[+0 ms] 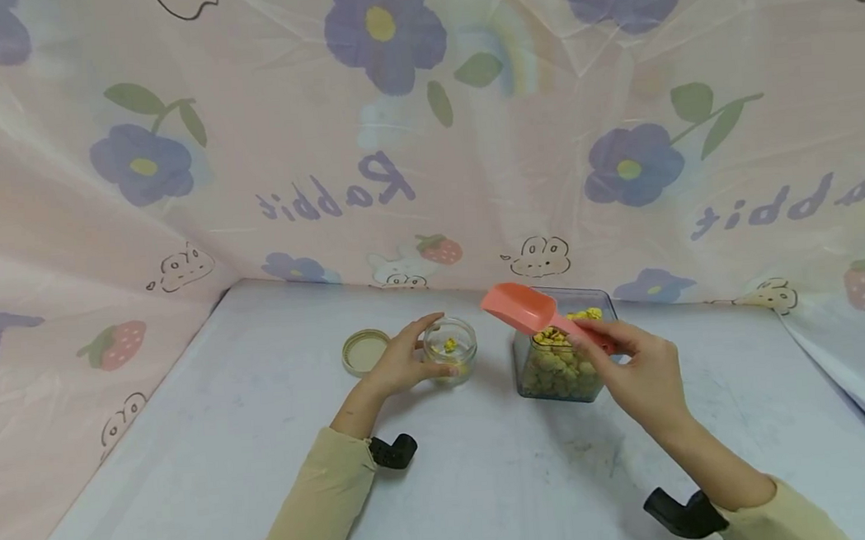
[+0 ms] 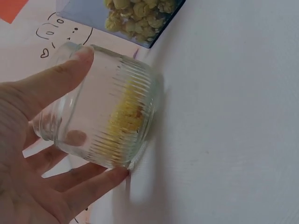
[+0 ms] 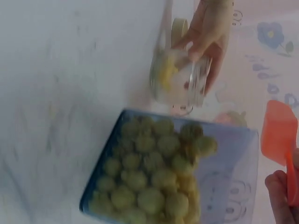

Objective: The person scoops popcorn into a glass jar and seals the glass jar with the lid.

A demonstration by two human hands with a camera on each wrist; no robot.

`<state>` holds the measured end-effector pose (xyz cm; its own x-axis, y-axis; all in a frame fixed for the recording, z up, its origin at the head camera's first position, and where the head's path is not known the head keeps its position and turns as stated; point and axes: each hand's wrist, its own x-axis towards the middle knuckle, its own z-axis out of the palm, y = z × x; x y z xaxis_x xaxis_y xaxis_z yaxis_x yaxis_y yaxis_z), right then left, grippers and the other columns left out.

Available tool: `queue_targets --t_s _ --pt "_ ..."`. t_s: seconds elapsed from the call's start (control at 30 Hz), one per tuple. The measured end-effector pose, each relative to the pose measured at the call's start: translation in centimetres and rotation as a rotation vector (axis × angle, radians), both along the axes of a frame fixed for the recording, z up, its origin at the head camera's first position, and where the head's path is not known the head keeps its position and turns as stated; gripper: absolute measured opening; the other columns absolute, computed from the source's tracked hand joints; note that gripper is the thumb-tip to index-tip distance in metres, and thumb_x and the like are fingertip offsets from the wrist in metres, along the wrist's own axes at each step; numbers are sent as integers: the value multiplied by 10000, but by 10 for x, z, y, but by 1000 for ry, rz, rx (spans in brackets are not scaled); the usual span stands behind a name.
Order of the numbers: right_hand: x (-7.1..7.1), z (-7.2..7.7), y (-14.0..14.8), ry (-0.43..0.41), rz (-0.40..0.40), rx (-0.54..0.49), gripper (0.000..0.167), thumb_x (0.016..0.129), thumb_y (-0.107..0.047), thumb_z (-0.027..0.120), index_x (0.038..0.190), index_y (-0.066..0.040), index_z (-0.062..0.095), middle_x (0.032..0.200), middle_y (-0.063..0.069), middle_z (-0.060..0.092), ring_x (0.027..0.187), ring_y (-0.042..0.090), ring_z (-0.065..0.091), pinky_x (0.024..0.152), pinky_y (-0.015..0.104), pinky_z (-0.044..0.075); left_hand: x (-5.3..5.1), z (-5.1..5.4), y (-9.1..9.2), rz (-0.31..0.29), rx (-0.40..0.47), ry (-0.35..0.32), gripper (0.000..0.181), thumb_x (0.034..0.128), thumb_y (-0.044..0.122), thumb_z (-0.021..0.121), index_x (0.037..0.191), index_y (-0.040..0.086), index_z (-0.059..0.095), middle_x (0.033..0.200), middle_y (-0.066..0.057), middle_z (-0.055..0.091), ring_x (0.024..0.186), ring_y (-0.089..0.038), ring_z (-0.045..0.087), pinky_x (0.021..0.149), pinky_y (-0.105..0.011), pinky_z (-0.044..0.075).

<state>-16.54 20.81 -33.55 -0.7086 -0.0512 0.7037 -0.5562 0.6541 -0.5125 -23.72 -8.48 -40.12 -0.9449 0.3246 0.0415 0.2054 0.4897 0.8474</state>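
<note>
My left hand (image 1: 403,363) grips a ribbed glass jar (image 1: 462,366) from its left side; in the left wrist view a little yellow popcorn (image 2: 125,116) lies at the bottom of the jar (image 2: 100,105). Held by its handle in my right hand (image 1: 645,373) is an orange-red scoop (image 1: 521,306), raised above a clear square container (image 1: 526,386) of popcorn (image 1: 558,373). No popcorn shows in the scoop (image 3: 279,133) in the right wrist view, where the fingers (image 3: 279,196) pinch the handle.
A round lid (image 1: 366,352) with a gold rim lies left of the jar, behind my left wrist. The white table (image 1: 475,482) meets a patterned pink curtain (image 1: 473,201) at its back and sides. A black camera mount (image 1: 395,451) sits at my left wrist, another (image 1: 685,515) at my right.
</note>
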Motion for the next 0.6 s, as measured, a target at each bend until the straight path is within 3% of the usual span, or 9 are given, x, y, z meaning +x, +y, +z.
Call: queue_targets --t_s 0.33,0.6 --pt "-9 13 33 48 -69 98 313 717 44 788 1022 6 729 820 160 717 738 -204 446 623 37 385 -2 3 2 -7 -30 -16 876 753 231 826 1482 179 343 1521 -143 336 1269 -426 464 1026 -541 421" --pt "-16 14 54 80 -112 182 306 725 7 791 1023 5 721 793 141 700 763 -198 411 624 66 369 -2 12 6 -4 -105 -22 920 722 206 842 1480 115 328 1483 -178 380 1351 -372 381 1109 -547 319"
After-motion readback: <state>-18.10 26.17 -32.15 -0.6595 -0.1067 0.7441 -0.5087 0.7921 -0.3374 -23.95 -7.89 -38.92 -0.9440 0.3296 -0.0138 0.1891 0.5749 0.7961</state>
